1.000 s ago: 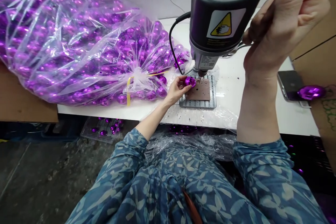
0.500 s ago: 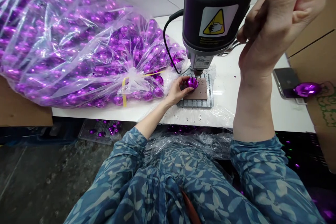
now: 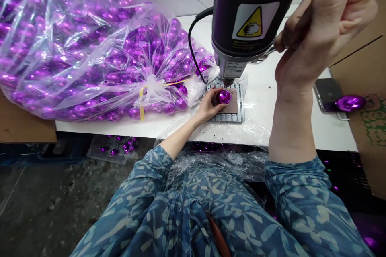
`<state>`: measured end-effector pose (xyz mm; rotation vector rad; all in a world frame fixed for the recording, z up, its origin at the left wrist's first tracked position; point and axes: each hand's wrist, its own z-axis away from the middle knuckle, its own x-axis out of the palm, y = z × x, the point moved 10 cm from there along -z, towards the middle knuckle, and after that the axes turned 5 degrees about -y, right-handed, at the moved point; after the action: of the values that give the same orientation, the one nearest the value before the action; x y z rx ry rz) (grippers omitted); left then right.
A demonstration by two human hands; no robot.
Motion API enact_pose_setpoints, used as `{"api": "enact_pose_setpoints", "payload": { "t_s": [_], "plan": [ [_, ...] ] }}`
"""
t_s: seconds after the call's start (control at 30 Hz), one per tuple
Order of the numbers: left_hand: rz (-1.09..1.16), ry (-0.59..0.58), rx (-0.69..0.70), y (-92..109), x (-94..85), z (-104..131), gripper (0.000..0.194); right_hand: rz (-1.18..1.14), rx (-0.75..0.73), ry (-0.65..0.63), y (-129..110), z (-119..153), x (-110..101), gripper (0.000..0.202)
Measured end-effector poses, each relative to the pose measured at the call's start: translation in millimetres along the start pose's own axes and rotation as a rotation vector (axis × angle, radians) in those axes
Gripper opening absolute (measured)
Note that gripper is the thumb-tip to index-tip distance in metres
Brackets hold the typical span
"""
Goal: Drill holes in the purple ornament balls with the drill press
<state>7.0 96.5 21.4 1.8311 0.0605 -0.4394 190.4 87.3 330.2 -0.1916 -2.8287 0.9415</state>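
A shiny purple faceted ball (image 3: 224,96) is held between the thumb and fingers of my left hand (image 3: 208,105). It rests on a brown board (image 3: 233,106) that lies on the grey slotted base plate (image 3: 226,118) of a bench drill press (image 3: 245,44). The drill bit (image 3: 226,87) comes down at the top of the ball, apparently touching it. Up at the right, my right hand (image 3: 328,20) is closed round the drill press's lever, most of which the fingers hide.
At the left lies a large tied clear bag (image 3: 90,56) full of purple balls. A phone (image 3: 328,94) and another purple ball (image 3: 350,103) are by the cardboard box (image 3: 372,128) on the right. Below the table, a clear tray (image 3: 105,148) holds several balls.
My left hand has shifted slightly right with the ball, bringing it under the drill bit. My right hand stays on the lever, almost unmoved.
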Motion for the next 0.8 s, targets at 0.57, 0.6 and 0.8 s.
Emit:
{"api": "enact_pose_setpoints", "payload": {
  "t_s": [0.57, 0.6, 0.8],
  "plan": [
    [0.012, -0.061, 0.109, 2, 8.8, 0, 0.07, -0.119, -0.168, 0.158, 5, 61, -29, 0.072],
    [0.009, -0.061, 0.11, 2, 8.9, 0, 0.07, -0.129, -0.174, 0.166, 8, 62, -30, 0.072],
    [0.051, -0.04, 0.146, 7, 7.3, 0, 0.071, -0.129, -0.198, 0.239, 26, 71, -42, 0.081]
  ]
}}
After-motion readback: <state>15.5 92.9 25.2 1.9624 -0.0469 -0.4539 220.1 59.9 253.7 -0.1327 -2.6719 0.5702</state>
